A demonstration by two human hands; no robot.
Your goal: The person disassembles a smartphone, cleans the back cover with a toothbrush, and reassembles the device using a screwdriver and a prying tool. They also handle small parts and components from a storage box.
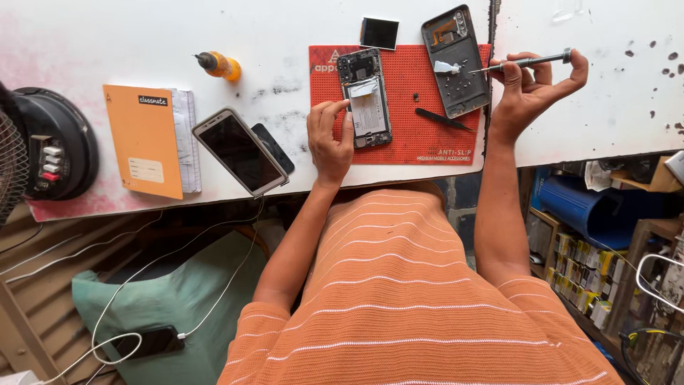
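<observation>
Opened phone [365,98], back removed, lies on the red mat [413,135] on the white worktop [285,43]. My left hand [329,139] rests against its left edge, fingers loosely curled. My right hand [531,89] grips a screwdriver [524,63], its tip over the detached rear cover [456,60] beside the phone.

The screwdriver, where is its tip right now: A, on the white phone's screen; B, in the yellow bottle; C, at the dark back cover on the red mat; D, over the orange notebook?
C: the right hand holds the screwdriver with its tip at the dark back cover on the red mat.
</observation>
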